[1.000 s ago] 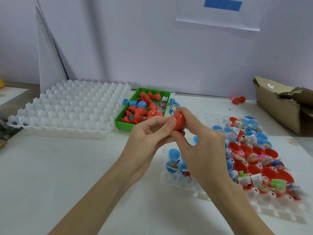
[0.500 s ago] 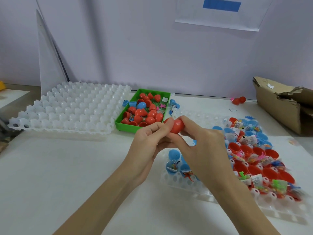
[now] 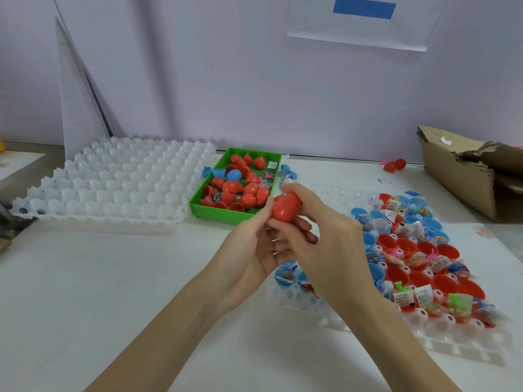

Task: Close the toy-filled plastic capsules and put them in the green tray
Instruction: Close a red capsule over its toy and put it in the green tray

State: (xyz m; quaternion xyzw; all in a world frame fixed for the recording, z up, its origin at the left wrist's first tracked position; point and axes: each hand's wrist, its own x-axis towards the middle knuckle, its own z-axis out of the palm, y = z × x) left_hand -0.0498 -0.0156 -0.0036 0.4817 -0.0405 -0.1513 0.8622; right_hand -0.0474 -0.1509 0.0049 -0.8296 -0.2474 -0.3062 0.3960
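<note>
A closed red capsule [image 3: 285, 206] is held above the table in front of the green tray [image 3: 219, 215]. My right hand [image 3: 322, 236] grips it between thumb and fingers from the right. My left hand [image 3: 254, 250] holds its lower left side, fingers curled beneath. The green tray holds several red capsules and halves and one blue capsule [image 3: 233, 174]. To the right, a white holder tray [image 3: 334, 309] carries several open red and blue capsule halves with packaged toys [image 3: 404, 297].
An empty white cell tray [image 3: 113, 188] lies left of the green tray. A torn cardboard box [image 3: 464, 165] sits far right. Two red capsule pieces [image 3: 394, 165] lie by the wall. Loose blue halves [image 3: 287, 169] sit beside the green tray. A white board [image 3: 79, 108] leans against the wall.
Both hands have kept hold of the red capsule and turned it. It now shows more fully between the fingertips, slightly nearer the green tray.
</note>
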